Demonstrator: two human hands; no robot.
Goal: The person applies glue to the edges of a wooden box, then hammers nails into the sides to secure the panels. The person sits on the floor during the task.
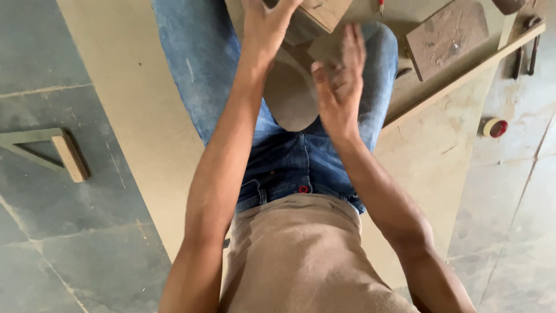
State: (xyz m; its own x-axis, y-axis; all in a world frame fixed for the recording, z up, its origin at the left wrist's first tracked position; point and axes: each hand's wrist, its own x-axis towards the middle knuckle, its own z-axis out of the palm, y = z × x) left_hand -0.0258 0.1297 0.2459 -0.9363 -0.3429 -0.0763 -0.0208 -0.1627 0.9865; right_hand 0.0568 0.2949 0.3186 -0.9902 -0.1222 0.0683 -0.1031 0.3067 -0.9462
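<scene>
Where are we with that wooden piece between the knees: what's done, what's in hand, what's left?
Done: cut pieces lie about, a triangular offcut on the floor and a dark board on the big sheet. In hand: the left hand grips the wooden block at the top edge; the right hand is open beside it, over a rounded piece. Left: I cannot tell; the block is cropped.

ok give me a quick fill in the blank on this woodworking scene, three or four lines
1. The left hand grips a wooden ____ near the top edge.
2. The right hand is ____, palm flat, holding nothing.
3. The person sits on a large board and wears blue ____.
4. A roll of tape with a ____ core lies on the floor at the right.

Missing words: block; open; jeans; red
</scene>
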